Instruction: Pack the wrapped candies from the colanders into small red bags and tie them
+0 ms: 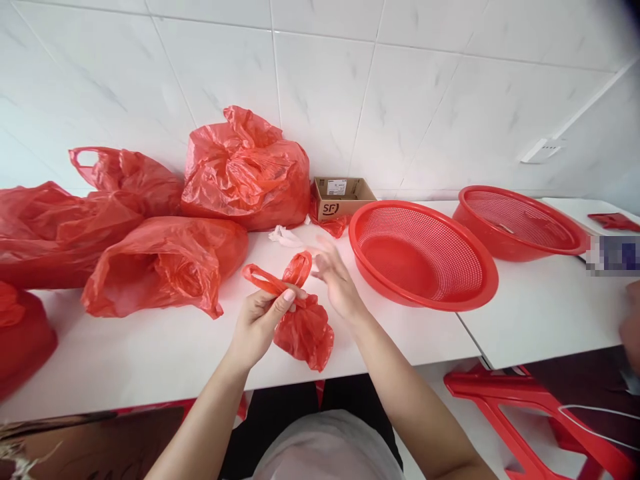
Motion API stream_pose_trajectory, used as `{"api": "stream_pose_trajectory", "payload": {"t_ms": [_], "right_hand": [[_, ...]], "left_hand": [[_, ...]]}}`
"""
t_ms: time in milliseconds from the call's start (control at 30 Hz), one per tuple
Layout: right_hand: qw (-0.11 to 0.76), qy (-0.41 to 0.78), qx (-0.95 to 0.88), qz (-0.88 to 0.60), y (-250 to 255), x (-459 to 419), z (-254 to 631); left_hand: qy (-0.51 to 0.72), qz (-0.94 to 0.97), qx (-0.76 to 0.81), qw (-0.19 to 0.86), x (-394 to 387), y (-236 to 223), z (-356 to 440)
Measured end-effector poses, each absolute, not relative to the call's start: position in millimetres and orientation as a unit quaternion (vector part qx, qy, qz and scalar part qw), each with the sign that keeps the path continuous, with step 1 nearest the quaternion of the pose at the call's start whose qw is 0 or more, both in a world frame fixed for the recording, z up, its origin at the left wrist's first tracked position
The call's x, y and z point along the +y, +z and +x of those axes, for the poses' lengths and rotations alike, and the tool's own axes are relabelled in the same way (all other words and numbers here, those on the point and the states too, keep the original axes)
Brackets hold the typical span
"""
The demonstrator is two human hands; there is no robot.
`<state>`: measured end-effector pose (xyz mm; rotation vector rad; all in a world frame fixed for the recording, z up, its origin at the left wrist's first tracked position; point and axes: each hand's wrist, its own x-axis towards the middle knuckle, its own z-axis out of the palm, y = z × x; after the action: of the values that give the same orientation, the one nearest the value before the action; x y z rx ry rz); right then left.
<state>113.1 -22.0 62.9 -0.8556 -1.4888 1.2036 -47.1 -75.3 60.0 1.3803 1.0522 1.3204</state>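
My left hand (263,323) pinches a small red plastic bag (306,330) at its gathered neck. Two handle loops stick up above the thumb, and the crumpled body hangs down to the right over the table edge area. Beside the loops, my right hand (337,280) is raised with its fingers spread and slightly blurred; nothing is in it. Just beyond the hands, a crumpled white piece (285,235) lies on the white table (390,337).
Large red plastic bags (250,173) crowd the left and back. A small cardboard box (345,197) stands by the wall. Two red mesh baskets (423,253) (520,223) sit to the right. A red stool (505,393) is below, and part of another person's hand (631,320) shows far right.
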Motion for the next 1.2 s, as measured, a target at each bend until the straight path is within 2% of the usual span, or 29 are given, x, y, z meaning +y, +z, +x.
{"api": "stream_pose_trajectory", "payload": {"t_ms": [100, 167, 333, 433, 500, 567, 667, 800, 867, 967, 1100, 1167, 1200], "right_hand": [[0.348, 0.597, -0.663, -0.287, 54.0, -28.5, 112.6], [0.311, 0.599, -0.683, -0.279, 48.2, -32.1, 109.5], [0.314, 0.461, -0.701, -0.444, 17.6, -27.9, 109.9], [0.311, 0.455, -0.679, -0.485, 10.1, -26.4, 120.0], [0.346, 0.475, -0.664, -0.463, 21.7, -31.6, 126.0], [0.382, 0.523, -0.667, -0.368, 42.7, -41.5, 127.8], [0.338, 0.57, -0.704, -0.253, 70.0, -58.3, 119.9], [0.279, 0.458, -0.768, -0.35, 70.7, -65.9, 102.1], [0.262, 0.394, -0.809, -0.349, 63.2, -62.0, 97.0], [0.228, 0.362, -0.85, -0.309, 56.5, -52.2, 96.7], [0.173, 0.427, -0.832, -0.308, 57.6, -39.9, 109.3], [0.193, 0.52, -0.783, -0.282, 60.0, -35.1, 118.6], [0.23, 0.568, -0.748, -0.253, 61.6, -33.2, 122.5]], "left_hand": [[0.545, 0.578, 0.395, 0.461, -76.1, 59.4, -48.1], [0.56, 0.577, 0.373, 0.463, -80.4, 60.9, -47.2], [0.639, 0.543, 0.295, 0.458, -107.6, 78.2, -52.2], [0.675, 0.531, 0.291, 0.422, -116.3, 91.9, -58.6], [0.664, 0.534, 0.318, 0.415, -112.9, 95.2, -59.4], [0.639, 0.54, 0.333, 0.435, -105.7, 92.7, -56.0], [0.613, 0.556, 0.336, 0.45, -97.8, 85.7, -46.6], [0.584, 0.596, 0.351, 0.425, -99.6, 88.1, -40.2], [0.587, 0.608, 0.343, 0.41, -101.7, 92.6, -40.9], [0.593, 0.611, 0.335, 0.405, -100.2, 94.1, -44.1], [0.574, 0.599, 0.373, 0.415, -88.1, 83.8, -48.7], [0.555, 0.602, 0.391, 0.42, -81.4, 78.8, -50.2], [0.544, 0.609, 0.392, 0.423, -78.8, 77.4, -50.4]]}}
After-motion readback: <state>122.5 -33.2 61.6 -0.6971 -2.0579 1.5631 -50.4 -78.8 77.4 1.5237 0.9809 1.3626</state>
